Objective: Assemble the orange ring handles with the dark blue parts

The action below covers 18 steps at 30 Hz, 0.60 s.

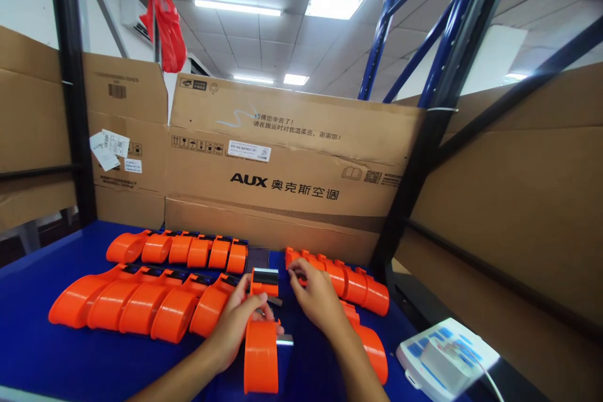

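My left hand is wrapped round the handle of an orange tape dispenser. Its serrated metal blade sits at the top end, and a flat metal strip sticks out to the right near the lower round part. My right hand is to the right of it, thumb and fingers curled together in a pinch; whatever they hold, if anything, is too small to make out. Just beyond those fingertips runs a row of orange dispenser parts. Another orange part is partly hidden behind my right forearm.
Two rows of similar orange dispensers lie on the left, a back row and a front row. They rest on a blue tabletop. A white power strip with a plug stands at right. Cardboard and dark posts border the table.
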Each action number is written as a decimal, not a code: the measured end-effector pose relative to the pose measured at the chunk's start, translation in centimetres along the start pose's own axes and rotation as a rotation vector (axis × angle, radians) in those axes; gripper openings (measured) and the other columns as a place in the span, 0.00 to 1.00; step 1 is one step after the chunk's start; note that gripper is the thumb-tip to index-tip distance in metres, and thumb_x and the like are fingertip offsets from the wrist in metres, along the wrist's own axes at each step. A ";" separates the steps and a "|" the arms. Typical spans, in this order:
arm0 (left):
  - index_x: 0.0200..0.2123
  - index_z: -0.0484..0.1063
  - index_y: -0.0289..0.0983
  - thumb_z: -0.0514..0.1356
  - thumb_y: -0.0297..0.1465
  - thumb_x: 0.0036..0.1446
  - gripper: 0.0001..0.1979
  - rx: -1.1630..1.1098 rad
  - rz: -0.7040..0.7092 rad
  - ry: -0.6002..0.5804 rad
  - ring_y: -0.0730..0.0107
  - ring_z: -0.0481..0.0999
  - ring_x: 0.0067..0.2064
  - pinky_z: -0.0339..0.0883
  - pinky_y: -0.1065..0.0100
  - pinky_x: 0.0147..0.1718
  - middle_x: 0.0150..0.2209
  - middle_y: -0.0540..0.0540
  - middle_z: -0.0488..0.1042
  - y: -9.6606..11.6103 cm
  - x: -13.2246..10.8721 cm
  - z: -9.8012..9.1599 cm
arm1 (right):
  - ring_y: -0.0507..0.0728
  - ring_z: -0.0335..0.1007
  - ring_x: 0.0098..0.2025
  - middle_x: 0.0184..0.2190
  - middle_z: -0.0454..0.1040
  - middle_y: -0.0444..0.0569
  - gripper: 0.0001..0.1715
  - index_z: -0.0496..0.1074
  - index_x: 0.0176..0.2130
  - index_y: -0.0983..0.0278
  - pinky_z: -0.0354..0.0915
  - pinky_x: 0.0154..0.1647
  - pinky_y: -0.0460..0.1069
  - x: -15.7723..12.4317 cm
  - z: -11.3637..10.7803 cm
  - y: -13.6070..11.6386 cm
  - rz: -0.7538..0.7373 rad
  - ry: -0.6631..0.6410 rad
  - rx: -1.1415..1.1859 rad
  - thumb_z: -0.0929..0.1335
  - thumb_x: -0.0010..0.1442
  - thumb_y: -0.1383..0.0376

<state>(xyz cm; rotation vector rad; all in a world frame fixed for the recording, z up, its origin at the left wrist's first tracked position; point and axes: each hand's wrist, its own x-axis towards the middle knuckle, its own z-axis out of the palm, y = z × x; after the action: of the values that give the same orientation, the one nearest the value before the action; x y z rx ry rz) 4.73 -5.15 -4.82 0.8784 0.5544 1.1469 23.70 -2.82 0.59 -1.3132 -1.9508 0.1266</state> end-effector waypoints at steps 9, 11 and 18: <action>0.48 0.65 0.41 0.68 0.46 0.51 0.27 0.116 0.085 0.045 0.59 0.83 0.29 0.71 0.66 0.27 0.29 0.52 0.75 1.0 3.3 2.1 | 0.60 0.77 0.36 0.40 0.78 0.53 0.20 0.71 0.49 0.60 0.73 0.34 0.52 0.1 1.4 -0.7 0.074 0.221 0.577 0.69 0.63 0.51; 0.48 0.65 0.40 0.69 0.46 0.50 0.27 0.113 0.094 0.047 0.59 0.83 0.28 0.71 0.68 0.27 0.29 0.52 0.75 0.8 3.5 2.0 | 0.57 0.76 0.30 0.35 0.77 0.49 0.22 0.69 0.49 0.60 0.71 0.29 0.50 0.1 1.7 -0.7 0.122 0.219 0.626 0.70 0.62 0.50; 0.46 0.64 0.41 0.70 0.45 0.50 0.26 -0.019 0.097 0.062 0.59 0.83 0.29 0.74 0.65 0.30 0.26 0.54 0.74 0.3 3.3 1.3 | 0.56 0.74 0.32 0.30 0.73 0.46 0.20 0.68 0.37 0.61 0.72 0.34 0.50 0.1 1.8 -0.3 0.061 0.166 0.624 0.72 0.59 0.49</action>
<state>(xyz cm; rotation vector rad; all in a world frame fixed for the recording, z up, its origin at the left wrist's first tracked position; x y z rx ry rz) 6.62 -2.43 -3.65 0.8631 0.5552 1.2692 22.31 -2.28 -0.52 -0.9290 -1.5490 0.5865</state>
